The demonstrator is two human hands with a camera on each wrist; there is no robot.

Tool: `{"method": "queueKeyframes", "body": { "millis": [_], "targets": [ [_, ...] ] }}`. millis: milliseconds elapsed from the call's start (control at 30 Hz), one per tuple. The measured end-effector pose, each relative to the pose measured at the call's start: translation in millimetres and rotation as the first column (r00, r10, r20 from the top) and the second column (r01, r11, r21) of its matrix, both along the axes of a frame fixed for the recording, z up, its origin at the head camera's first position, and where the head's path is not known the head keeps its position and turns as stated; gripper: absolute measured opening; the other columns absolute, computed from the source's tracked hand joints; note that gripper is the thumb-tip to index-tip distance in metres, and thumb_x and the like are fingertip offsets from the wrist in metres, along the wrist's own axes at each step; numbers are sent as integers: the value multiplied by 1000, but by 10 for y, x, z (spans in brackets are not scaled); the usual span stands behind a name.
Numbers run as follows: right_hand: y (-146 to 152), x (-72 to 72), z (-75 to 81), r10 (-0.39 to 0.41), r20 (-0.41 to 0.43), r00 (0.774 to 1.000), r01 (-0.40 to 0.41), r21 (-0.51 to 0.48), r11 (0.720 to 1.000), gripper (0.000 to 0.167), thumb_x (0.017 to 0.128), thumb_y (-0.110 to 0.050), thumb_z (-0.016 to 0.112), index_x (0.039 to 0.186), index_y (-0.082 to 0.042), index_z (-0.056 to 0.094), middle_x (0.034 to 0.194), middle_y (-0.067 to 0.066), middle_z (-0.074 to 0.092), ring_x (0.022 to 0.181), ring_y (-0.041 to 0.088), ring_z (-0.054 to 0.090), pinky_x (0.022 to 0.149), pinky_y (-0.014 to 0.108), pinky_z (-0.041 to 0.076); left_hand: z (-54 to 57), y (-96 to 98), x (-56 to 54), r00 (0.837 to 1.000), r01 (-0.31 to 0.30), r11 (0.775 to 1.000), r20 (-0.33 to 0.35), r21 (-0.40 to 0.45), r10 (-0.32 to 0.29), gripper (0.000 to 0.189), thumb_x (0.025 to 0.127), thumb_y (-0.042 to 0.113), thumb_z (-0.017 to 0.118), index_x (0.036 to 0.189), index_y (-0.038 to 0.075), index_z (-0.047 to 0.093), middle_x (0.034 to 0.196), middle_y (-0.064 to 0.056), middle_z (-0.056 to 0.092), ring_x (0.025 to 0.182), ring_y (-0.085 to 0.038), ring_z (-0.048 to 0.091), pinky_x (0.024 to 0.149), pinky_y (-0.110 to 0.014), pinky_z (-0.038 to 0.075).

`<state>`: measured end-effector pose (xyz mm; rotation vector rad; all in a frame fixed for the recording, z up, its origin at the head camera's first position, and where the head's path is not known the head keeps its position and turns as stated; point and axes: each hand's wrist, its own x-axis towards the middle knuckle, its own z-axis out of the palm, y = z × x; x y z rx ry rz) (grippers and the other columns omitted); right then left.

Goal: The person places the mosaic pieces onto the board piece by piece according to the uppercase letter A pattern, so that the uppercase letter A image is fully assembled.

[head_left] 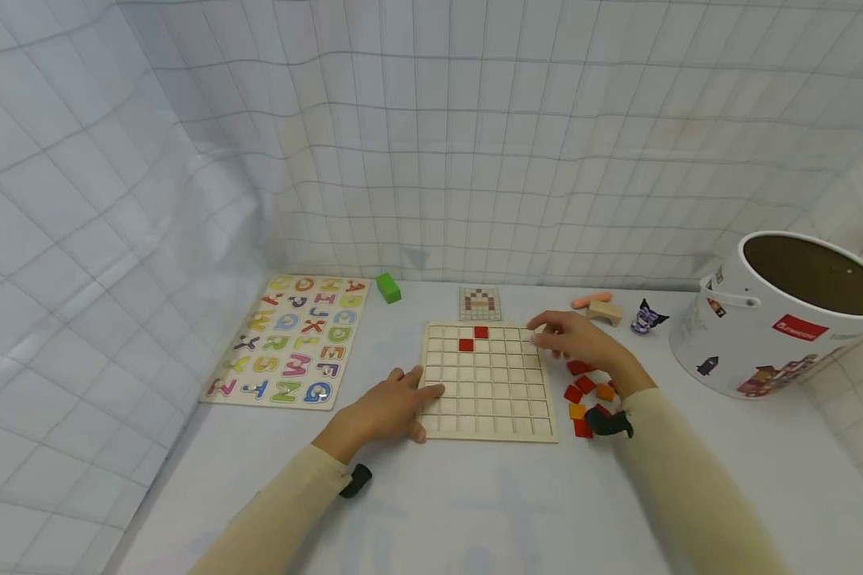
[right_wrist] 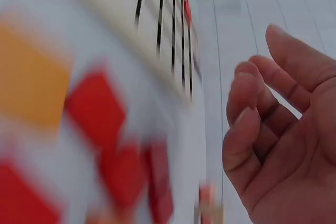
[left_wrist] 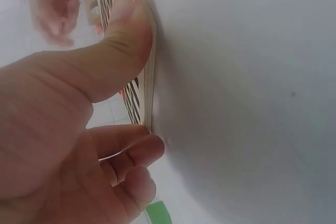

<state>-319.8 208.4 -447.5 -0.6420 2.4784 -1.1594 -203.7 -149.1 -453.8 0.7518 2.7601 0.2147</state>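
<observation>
A light wooden grid board [head_left: 503, 399] lies on the table with two red square tiles in its upper cells, one red tile [head_left: 481, 332] at the top row and another red tile [head_left: 466, 345] diagonally below it. My left hand [head_left: 391, 406] rests at the board's left edge, its index finger reaching over the cells and the thumb by the near corner. Over the board's far right corner hovers my right hand [head_left: 574, 335], fingers loosely bent. In the right wrist view, nothing shows between the right hand's fingers [right_wrist: 244, 124]. Beyond the board lies a small pattern card [head_left: 479, 303].
Loose red and orange tiles [head_left: 585, 385] lie right of the board. Behind them are an orange stick [head_left: 591, 300], a wooden arch block [head_left: 604, 312] and a purple-black figurine [head_left: 647, 318]. A white bucket [head_left: 719, 343] stands far right. An alphabet board [head_left: 288, 343] and green block [head_left: 387, 288] are left.
</observation>
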Motion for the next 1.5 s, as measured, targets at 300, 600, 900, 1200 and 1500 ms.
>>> {"method": "queueKeyframes", "body": {
  "millis": [300,600,900,1200,1500],
  "targets": [
    [934,225,-176,-177,61,982,172,67,983,43,96,-24,71,132,-2,61,105,12,56,88,24,55,70,30,51,-35,-37,10,1000,-23,1000,14,15,23,78,80,36,85,149,23,54,159,-25,36,133,-41,45,103,-49,47],
    [944,208,-290,-185,74,980,175,131,976,38,94,-17,73,128,-4,63,96,10,53,82,24,52,66,28,45,-58,-12,-9,999,-29,999,42,32,28,78,80,35,85,150,24,52,161,-24,33,137,-41,42,105,-49,45],
    [912,216,-296,-189,56,980,179,153,972,31,95,-16,72,123,-5,64,93,8,51,81,23,51,65,29,44,-6,2,-4,1000,-15,1000,25,16,15,77,81,36,84,150,23,53,160,-24,35,136,-41,43,107,-51,43],
    [898,211,-323,-209,55,976,198,159,967,30,94,-17,72,121,-6,64,92,8,52,80,23,52,64,28,45,16,-12,-6,1000,-16,1000,23,-2,16,78,80,37,84,150,24,52,160,-24,35,135,-42,44,105,-52,44],
    [920,221,-343,-239,46,970,229,157,961,36,93,-28,74,119,-5,63,97,10,57,84,23,54,67,29,48,21,-15,1,1000,-12,1000,20,-10,12,78,80,38,84,150,24,53,160,-24,35,137,-43,43,107,-53,44]
  ]
}}
